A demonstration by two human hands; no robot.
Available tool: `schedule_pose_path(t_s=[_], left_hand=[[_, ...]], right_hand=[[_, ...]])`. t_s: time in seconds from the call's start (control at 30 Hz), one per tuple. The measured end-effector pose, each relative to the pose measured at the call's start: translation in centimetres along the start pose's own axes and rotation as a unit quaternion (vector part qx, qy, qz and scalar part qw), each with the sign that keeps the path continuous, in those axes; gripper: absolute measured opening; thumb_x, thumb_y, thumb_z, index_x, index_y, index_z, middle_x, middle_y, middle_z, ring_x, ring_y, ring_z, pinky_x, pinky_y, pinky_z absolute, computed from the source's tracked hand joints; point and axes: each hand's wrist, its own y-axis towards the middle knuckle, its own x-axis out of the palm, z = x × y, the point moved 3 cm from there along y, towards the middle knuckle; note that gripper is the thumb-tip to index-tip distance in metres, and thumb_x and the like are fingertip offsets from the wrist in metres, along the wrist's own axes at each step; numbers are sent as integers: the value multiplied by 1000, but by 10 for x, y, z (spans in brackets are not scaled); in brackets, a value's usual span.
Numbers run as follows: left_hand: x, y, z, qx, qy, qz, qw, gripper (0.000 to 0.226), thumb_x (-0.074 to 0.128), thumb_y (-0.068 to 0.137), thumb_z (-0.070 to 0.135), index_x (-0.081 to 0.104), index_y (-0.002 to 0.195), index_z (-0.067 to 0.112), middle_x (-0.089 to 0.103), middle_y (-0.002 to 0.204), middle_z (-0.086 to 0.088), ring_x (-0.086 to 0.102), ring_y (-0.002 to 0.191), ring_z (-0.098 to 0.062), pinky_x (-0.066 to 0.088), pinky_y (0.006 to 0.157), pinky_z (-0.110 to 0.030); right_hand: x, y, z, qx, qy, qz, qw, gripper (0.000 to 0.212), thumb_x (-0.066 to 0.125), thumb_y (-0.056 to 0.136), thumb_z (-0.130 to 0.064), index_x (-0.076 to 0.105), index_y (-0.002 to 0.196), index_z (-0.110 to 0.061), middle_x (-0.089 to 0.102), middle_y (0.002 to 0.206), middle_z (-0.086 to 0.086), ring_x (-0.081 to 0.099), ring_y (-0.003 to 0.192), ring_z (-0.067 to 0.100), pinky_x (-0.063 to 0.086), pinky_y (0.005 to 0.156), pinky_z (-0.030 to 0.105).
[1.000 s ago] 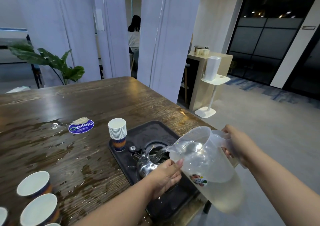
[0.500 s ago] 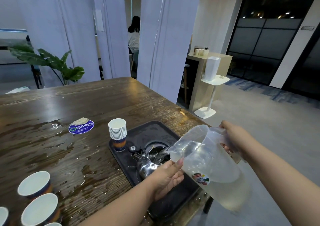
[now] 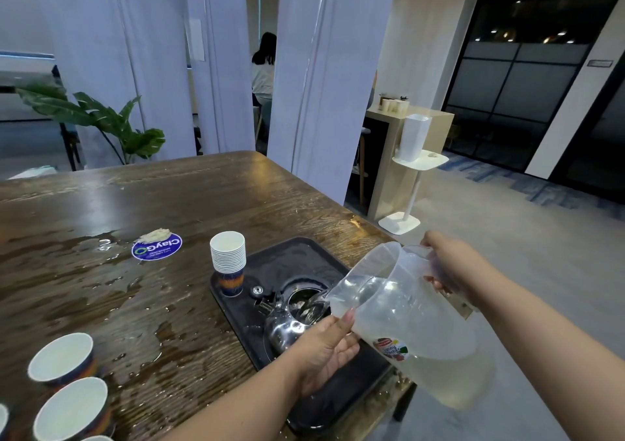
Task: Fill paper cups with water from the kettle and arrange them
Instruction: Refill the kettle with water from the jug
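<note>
Cups of white paper with blue bands [image 3: 64,361] stand open well left of the black tray [image 3: 304,254]; a stack [image 3: 227,261] sits on its left corner. On the tray, the shiny steel kettle [image 3: 287,329] takes water: the left hand [image 3: 321,352] props the clear plastic jug [image 3: 406,322] with near-straight fingers, and the right hand [image 3: 453,264] grips the handle. Refilling, I judge; next comes levelling the jug.

A round blue sticker [image 3: 157,246] lies on the wet wooden table [image 3: 101,203] and carries the word "ClayGo" in white letters, seen upside down from the camera, with a green ring standing for the final letter; a smaller line of white text beneath it is too small to read. The clear plastic pitcher [image 3: 406,318] bears a small colourful label [image 3: 391,350] on its side; its wording is blurred and cannot be made out. A dark wall plaque [image 3: 599,63] beside the glass doors is illegible.
</note>
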Motion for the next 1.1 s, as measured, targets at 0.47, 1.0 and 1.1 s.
schedule_pose_path(t_s=[0.47, 1.0, 1.1], left_hand=[[3, 2, 4, 12, 3, -6, 1000, 113, 90, 30, 61, 51, 125, 14, 69, 118, -1, 63, 113, -14, 47, 99, -27], [10, 0, 12, 28, -6, -19, 999, 105, 89, 41, 59, 50, 126, 12, 68, 119, -4, 64, 112, -16, 53, 88, -24], [10, 1, 15, 32, -1, -18, 999, 105, 88, 41, 60, 50, 127, 12, 68, 120, -5, 62, 115, -16, 52, 93, -25]], right_hand=[[1, 6, -19, -6, -27, 5, 1000, 29, 44, 87, -33, 52, 81, -6, 48, 38, 6, 38, 40, 20, 29, 50, 27], [1, -1, -49, -68, -93, -20, 993, 31, 38, 88, -29, 48, 71, -4, 49, 54, 17, 34, 37, 21, 25, 44, 25], [-1, 1, -49, -71, -87, -14, 994, 32, 38, 87, -30, 50, 73, -4, 50, 55, 18, 35, 37, 21, 25, 43, 25]])
